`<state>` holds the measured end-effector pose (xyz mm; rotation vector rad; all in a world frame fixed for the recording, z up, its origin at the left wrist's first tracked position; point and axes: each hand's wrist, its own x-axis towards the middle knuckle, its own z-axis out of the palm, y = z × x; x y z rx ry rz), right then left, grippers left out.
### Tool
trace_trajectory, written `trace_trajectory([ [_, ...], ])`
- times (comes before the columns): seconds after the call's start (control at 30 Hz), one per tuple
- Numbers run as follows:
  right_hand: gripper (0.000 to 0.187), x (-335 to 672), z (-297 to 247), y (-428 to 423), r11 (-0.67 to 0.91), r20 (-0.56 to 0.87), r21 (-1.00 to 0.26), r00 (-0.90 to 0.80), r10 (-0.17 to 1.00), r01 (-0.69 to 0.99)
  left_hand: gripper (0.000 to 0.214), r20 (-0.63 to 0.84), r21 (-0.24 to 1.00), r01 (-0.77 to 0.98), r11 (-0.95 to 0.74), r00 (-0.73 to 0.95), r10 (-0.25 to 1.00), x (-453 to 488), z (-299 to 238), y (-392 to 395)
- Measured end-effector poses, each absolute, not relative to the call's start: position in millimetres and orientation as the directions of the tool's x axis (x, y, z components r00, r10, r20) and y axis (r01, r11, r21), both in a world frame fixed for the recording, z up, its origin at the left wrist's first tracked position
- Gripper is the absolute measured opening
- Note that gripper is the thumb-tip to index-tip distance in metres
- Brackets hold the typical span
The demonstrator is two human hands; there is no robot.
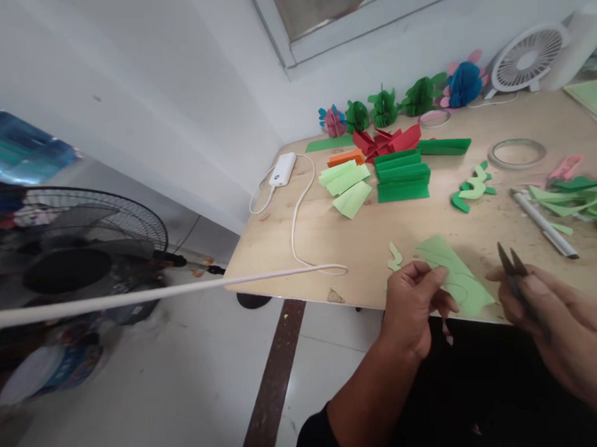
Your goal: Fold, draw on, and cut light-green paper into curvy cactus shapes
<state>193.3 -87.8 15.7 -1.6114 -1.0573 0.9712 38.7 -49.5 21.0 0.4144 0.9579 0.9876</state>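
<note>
pinching green paper (456,278) between left hand (415,304) fingers (434,280)

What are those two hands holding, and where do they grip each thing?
The left hand pinches a light green paper piece at its near left edge. The right hand grips small scissors by the handle end, blades pointing away.

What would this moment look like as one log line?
left hand: holds light green paper | right hand: holds scissors, blades slightly apart | where: over wooden table edge
</note>
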Motion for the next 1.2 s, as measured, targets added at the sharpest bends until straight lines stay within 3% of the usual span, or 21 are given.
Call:
trace_trajectory([
  [0.07,0.048,190,14,-97,-0.181,-0.149,-0.979,0.274,0.950,0.097,0.050,-0.487,0.677,-0.538,0.502,0.184,0.854,39,21,-49],
  [0.3,0.055,186,-5,-112,-0.334,-0.329,-0.942,0.113,0.938,0.028,0.049,-0.505,0.610,-0.613,0.502,0.186,0.843,41,21,-50],
  [0.53,0.049,184,-8,-108,-0.394,-0.395,-0.919,0.113,0.912,-0.029,0.049,-0.496,0.558,-0.635,0.535,0.261,0.828,41,22,-54],
  [0.73,0.055,177,2,-101,-0.359,-0.355,-0.933,0.091,0.930,0.026,0.046,-0.480,0.587,-0.593,0.552,0.294,0.827,45,21,-58],
  [1.03,0.052,177,-8,-102,-0.324,-0.324,-0.946,0.068,0.944,-0.002,0.032,-0.428,0.724,-0.500,0.475,0.214,0.878,49,17,-59],
  [1.2,0.053,171,-2,-101,-0.296,-0.294,-0.955,0.078,0.952,0.015,0.035,-0.419,0.732,-0.524,0.435,0.156,0.894,50,24,-60],
])
